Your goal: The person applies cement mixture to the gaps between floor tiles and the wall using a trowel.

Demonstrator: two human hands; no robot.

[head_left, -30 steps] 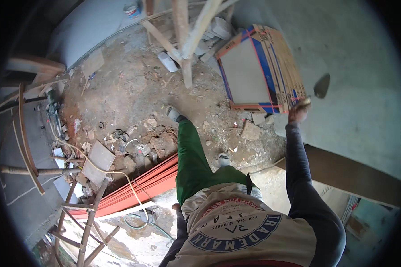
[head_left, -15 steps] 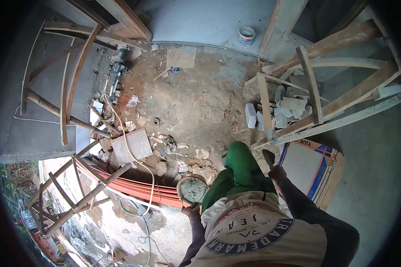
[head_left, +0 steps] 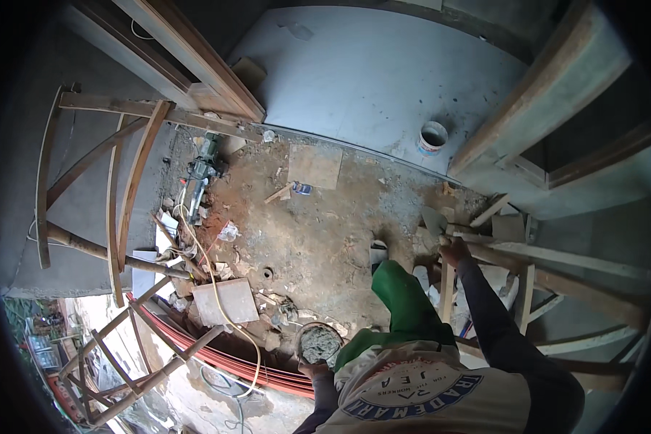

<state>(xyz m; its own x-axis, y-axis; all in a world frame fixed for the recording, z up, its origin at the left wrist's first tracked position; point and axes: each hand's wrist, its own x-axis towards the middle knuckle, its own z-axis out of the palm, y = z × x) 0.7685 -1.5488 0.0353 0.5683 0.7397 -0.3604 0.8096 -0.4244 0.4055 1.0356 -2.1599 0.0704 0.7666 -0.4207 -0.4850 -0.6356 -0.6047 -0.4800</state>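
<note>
My left hand (head_left: pixel 313 369) is closed on the near rim of a round mortar pan (head_left: pixel 298 341), held beside my left leg. Wet grey mortar (head_left: pixel 320 343) lies in it. My right arm reaches forward and to the right, with my right hand (head_left: pixel 454 252) wrapped round the handle of a trowel (head_left: pixel 433 220). Its flat blade points away from me, above the dirt floor near the right-hand timber frame (head_left: pixel 495 258). Whether any mortar sits on the blade is too small to tell.
A white bucket (head_left: pixel 430 147) stands on the pale floor beyond the sill. On the left lie a demolition hammer (head_left: pixel 202 165), a yellow cord (head_left: pixel 233 318), a square tile (head_left: pixel 224 302) and rubble. Wooden trestles (head_left: pixel 139 181) flank the dirt floor. Long red strips (head_left: pixel 188 341) run near my left side.
My right hand has swung the trowel forward from beside my right leg. The view has shifted forward and right, and the timber frame now hides most of the box stack. My left hand still holds the pan.
</note>
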